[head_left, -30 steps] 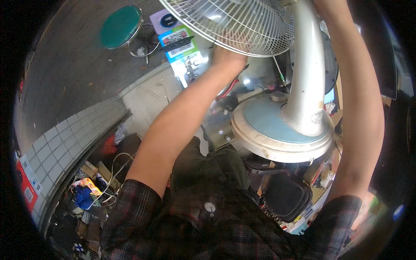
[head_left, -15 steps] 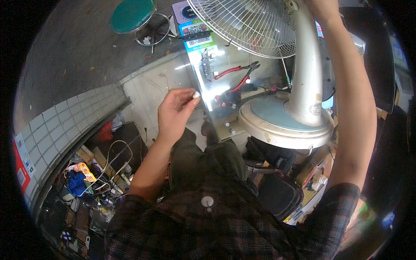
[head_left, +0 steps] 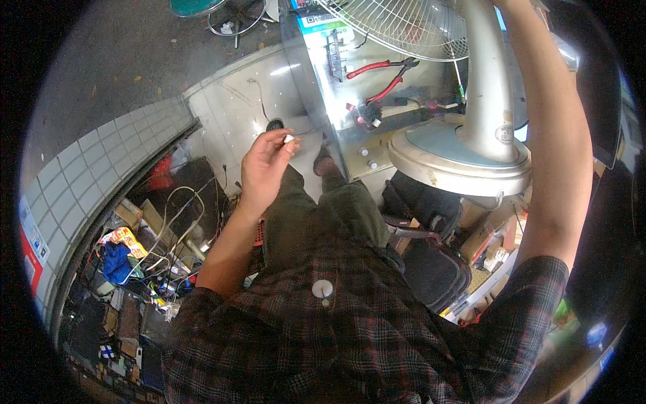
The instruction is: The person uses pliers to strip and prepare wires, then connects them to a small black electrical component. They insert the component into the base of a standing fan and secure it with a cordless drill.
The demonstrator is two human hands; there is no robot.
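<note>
My left hand [head_left: 261, 168] is raised left of a glass-topped counter [head_left: 350, 158], pinching a small white piece [head_left: 289, 139] between thumb and fingertips. On the counter stands a white table fan with a wire cage [head_left: 410, 27], a thick curved neck [head_left: 486, 87] and a round base [head_left: 464, 161]. My right arm reaches up past the fan's right side. Only the edge of my right hand [head_left: 509, 4] shows beside the top of the neck; its fingers are hidden. Red-handled cutting pliers [head_left: 397, 74] lie open left of the fan.
Small white knobs [head_left: 367, 157] and dark small parts [head_left: 365, 116] lie on the counter. A green stool [head_left: 195, 7] stands at the upper left. Cables and scrap [head_left: 168, 262] clutter the lower left. A dark bag [head_left: 431, 283] and cartons [head_left: 488, 236] are below the fan.
The view has shifted, so fan and counter sit higher in the picture. My left hand, still pinching the white piece, is farther from the counter's edge. My right hand stays by the neck's top.
</note>
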